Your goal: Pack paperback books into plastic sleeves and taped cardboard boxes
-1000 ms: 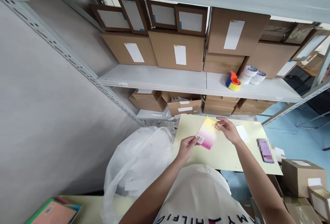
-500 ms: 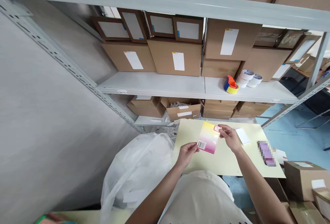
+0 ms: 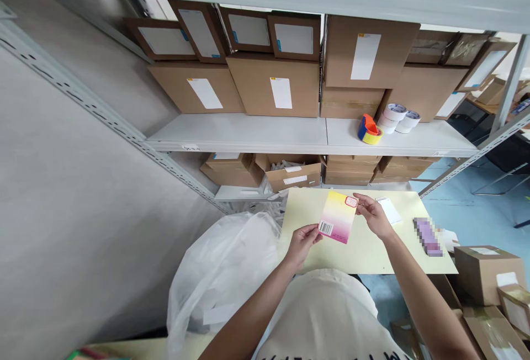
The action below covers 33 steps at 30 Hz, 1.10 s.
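Observation:
A flat yellow-and-pink barcoded item [image 3: 338, 217] is held tilted above the pale yellow table. My left hand [image 3: 303, 243] pinches its lower left corner, close to the white barcode. At the upper right edge, the closed fingers of my right hand [image 3: 372, 215] hold the corner beside a red-framed sticker [image 3: 351, 201]. Whether the item is a booklet or a packet I cannot tell. Behind my right hand a white card or pad [image 3: 389, 211] lies on the table [image 3: 372, 258].
A blurred purple object [image 3: 428, 237] lies at the table's right. Ahead, a grey shelf [image 3: 248, 133] carries cardboard boxes [image 3: 275, 86], white tape rolls [image 3: 393, 117] and a tape dispenser [image 3: 370, 130]. A translucent plastic bag [image 3: 223, 266] bulges at left; more cartons [image 3: 488, 274] stand at right.
My right thumb has drawn back from the sticker to the item's edge, so the whole sticker now shows. My left hand keeps its pinch. The view has shifted slightly.

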{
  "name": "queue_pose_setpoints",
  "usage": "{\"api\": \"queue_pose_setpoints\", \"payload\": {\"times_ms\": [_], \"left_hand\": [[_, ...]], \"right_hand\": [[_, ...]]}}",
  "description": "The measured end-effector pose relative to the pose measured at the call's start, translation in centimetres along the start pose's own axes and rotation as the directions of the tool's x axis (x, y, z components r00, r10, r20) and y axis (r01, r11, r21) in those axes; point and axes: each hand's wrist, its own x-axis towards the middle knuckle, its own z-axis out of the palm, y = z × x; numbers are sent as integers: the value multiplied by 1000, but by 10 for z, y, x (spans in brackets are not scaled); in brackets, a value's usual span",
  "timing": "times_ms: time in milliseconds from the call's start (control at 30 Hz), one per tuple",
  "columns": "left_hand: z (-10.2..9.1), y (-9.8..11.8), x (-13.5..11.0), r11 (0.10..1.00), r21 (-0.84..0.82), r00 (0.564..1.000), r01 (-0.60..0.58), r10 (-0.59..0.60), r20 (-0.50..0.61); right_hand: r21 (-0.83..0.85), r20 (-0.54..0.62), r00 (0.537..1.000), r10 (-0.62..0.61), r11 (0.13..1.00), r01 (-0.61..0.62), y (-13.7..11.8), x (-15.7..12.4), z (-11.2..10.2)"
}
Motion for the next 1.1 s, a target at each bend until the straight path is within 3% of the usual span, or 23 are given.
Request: {"api": "queue_pose_setpoints", "payload": {"times_ms": [267,500,633,733,867,1000,1100], "left_hand": [[1,0,3,1000,-14,1000,-1,1,-16],[11,0,6,996,55,998,69,-68,-17],[15,3,4,978,194,997,78,-77,-14],[12,9,3,959,285,1000,-10,15,-15],[8,19,3,912,360,979,-196,202,21],[12,28,2,796,496,935,-346,333,119],[19,30,1,730,554,914,-399,362,181]], "right_hand": [[-16,60,995,-83,996,84,-1,6,0],[-272,150,942,-301,903,332,-34,13,-5],[-291,202,952,-230,914,283,-43,14,-4],[-312,204,962,-181,920,239,-41,14,-2],[-384,192,958,-212,882,272,-38,14,0],[-375,190,960,-205,889,264,-40,13,3],[-358,183,967,-174,905,231,-42,10,5]]}}
